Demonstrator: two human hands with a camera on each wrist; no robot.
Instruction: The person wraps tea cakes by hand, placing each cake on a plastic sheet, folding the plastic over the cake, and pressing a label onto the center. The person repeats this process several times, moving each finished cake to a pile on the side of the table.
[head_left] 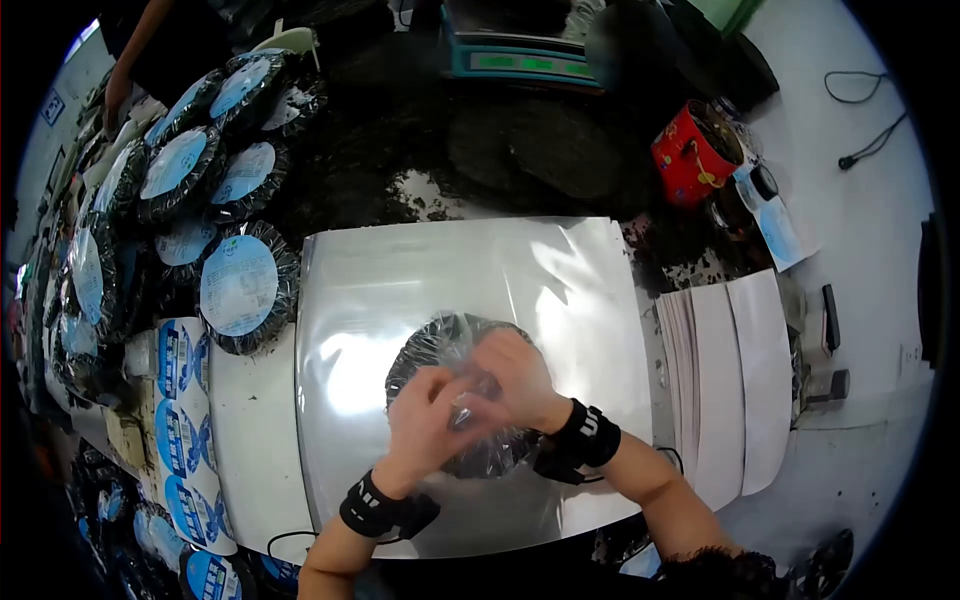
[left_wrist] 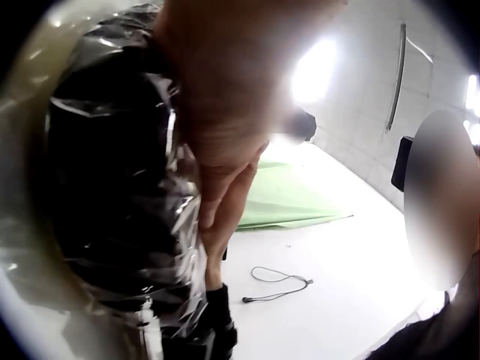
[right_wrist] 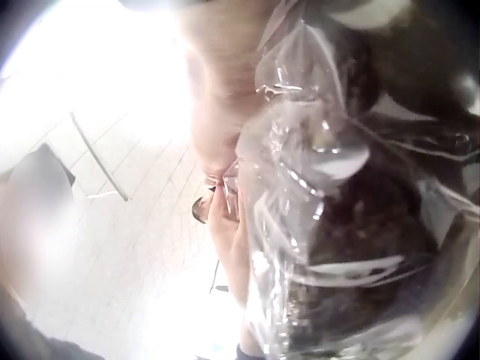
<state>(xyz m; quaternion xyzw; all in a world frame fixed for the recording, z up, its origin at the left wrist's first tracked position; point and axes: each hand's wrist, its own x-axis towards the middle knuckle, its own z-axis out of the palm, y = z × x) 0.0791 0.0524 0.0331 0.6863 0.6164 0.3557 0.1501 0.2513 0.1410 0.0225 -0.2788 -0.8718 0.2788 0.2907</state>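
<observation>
A round dark disc in clear plastic wrap (head_left: 490, 460) lies on a shiny metal sheet (head_left: 350, 270). Over its middle, the left hand (head_left: 425, 420) and the right hand (head_left: 515, 380) meet, fingers curled and pinching gathered plastic. The left wrist view has the left hand (left_wrist: 225, 90) at the edge of the wrapped dark disc (left_wrist: 112, 172). Crinkled clear film (right_wrist: 292, 172) stretches from the right hand (right_wrist: 225, 97) across the dark disc in the right wrist view. Fingertips are partly hidden behind one another and the film.
Wrapped discs with blue labels (head_left: 238, 285) are piled at the left, above a strip of blue labels (head_left: 182, 440). White sheets (head_left: 715, 380) lie to the right. Behind stand a red bucket (head_left: 690, 155) and a scale (head_left: 525, 65). Another person's arm (head_left: 135, 50) shows at upper left.
</observation>
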